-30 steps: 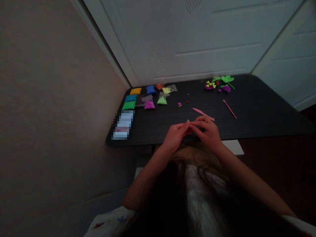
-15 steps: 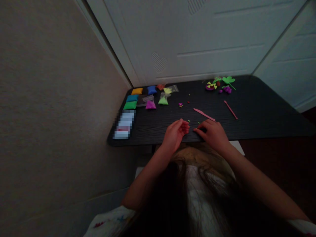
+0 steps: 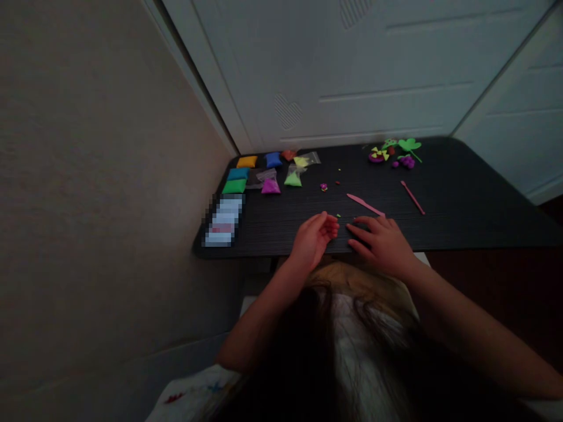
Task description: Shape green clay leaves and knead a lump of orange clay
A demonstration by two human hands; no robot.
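My right fingers (image 3: pixel 370 237) are spread apart, low over the black surface (image 3: pixel 466 199), and I can't tell if they touch anything. My left fingers (image 3: pixel 331 225) are a bit curled and not closed, and I see nothing in them. A tiny green bit (image 3: pixel 338 215) is just beside them. The pink knife (image 3: pixel 365 204) is near my right fingers. Farther off are the pink stick (image 3: pixel 412 197) and a purple bag (image 3: pixel 271 186).

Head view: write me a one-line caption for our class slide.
Two bare hands near a pink knife on a dark table with colourful packets.
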